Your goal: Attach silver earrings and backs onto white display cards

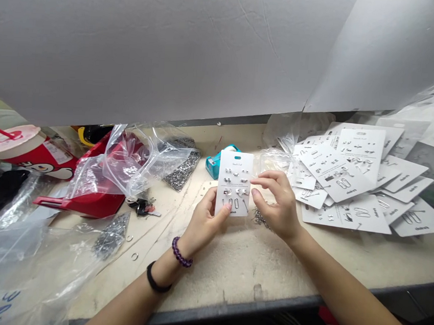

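My left hand (212,215) grips a white earring card (235,176) by its lower left edge, thumb across the front. Rows of small silver earrings sit on the card, with paperclip-shaped ones near the bottom, and it is held upright facing me. At the card's right edge is my right hand (275,200), fingers bent and apart, the index fingertip at or very near the edge. Whether it touches cannot be made out. Beneath the right hand lies a small pile of silver pieces (260,218), partly covered by it.
Loaded earring cards (347,190) are heaped at the right. Behind the held card sits a teal tape dispenser (213,166). Leftward are a red dustpan (85,201), clear bags (136,162) of metal parts, keys (144,207) and a red cup (37,151). A white board (172,52) spans the back.
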